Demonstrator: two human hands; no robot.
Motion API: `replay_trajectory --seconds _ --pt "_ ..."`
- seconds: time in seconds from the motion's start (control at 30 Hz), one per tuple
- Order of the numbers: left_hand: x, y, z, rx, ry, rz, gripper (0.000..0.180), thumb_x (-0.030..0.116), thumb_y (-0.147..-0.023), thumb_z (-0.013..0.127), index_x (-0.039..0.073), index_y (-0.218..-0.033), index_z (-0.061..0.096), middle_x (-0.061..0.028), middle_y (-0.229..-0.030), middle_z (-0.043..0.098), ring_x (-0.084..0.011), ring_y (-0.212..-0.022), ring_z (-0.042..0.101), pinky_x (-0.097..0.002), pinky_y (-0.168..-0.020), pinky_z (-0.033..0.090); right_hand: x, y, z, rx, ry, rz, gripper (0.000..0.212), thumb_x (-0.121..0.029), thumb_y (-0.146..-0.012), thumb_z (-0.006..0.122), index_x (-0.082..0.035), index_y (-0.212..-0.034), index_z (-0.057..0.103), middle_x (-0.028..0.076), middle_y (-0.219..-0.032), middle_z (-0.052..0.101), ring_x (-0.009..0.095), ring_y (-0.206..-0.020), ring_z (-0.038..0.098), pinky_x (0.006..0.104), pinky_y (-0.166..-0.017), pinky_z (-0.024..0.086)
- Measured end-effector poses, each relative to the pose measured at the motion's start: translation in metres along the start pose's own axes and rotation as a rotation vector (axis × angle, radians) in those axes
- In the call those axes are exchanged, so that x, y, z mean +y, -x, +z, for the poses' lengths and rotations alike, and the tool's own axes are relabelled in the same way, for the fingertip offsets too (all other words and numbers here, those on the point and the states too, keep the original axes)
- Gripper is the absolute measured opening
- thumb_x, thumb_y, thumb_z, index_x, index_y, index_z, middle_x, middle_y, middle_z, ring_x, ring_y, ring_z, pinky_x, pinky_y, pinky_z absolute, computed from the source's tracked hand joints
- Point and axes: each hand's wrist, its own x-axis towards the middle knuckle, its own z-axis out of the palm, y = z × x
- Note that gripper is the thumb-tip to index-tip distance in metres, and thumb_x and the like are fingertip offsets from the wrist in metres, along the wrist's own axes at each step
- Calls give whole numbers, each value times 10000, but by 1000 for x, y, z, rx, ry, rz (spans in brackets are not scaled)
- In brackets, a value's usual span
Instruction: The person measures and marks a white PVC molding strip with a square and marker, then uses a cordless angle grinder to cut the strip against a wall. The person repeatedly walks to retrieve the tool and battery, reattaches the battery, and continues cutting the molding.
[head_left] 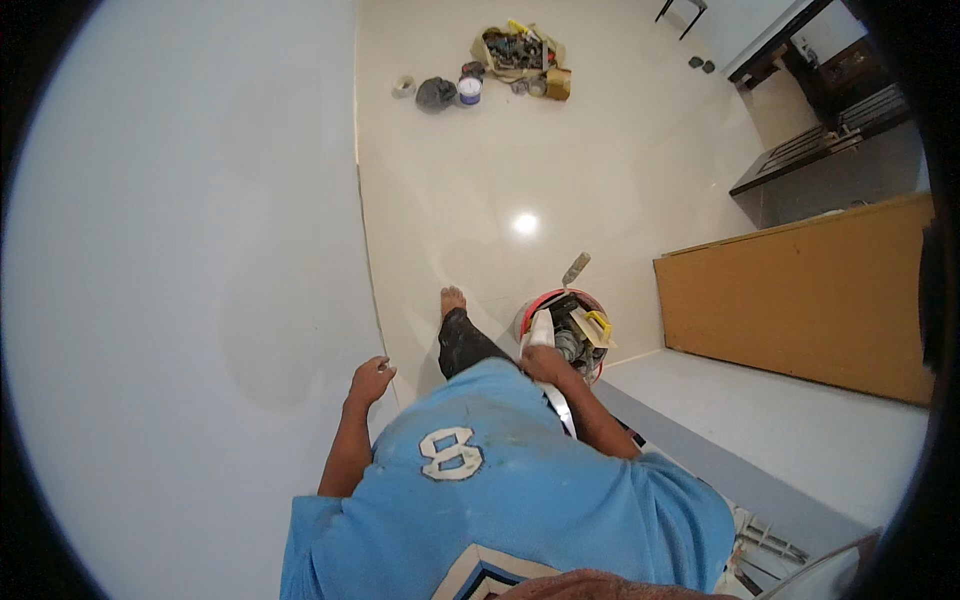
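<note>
My left hand hangs beside the white wall, fingers loosely curled, holding nothing. My right hand grips a long white flat tool whose upper end reaches to the red bucket's rim. The red bucket stands on the pale floor and holds several tools, among them a yellow-handled trowel and a grey-handled one sticking out. My bare foot and dark trouser leg stand next to the wall's base. A light blue shirt covers my torso.
A pile of tools, a small white tub and a tape roll lie on the floor far ahead. A wooden board leans at right above a grey ledge. Dark furniture stands at upper right.
</note>
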Motion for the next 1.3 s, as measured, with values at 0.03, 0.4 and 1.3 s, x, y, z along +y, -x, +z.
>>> replay_trajectory --seconds 0.03,0.4,1.3 --pt "-2 -13 -12 -58 -40 10 532 344 -948 725 -10 -1344 695 -230 -1266 745 -358 -1185 718 -430 -1044 550 -20 -31 -18 36 51 17 398 -365 -920 621 15 -907 738 287 -983 743 480 -967 718 557 -889 558" --pt "113 -275 -181 -3 453 -222 490 275 -984 689 -70 -1333 692 -228 -1218 768 -300 -1103 740 -383 -993 550 -89 -323 -273 124 94 1 262 -284 -925 712 -32 -993 712 211 -977 763 411 -961 733 500 -853 576" --pt "356 -705 -233 -8 652 -1050 330 176 -1031 646 -38 -1273 714 -103 -1067 744 -191 -923 680 -344 -870 551 160 -1237 -493 190 -112 597 921 -650 -820 792 147 -1245 617 354 -1237 706 448 -1182 707 484 -1049 544"
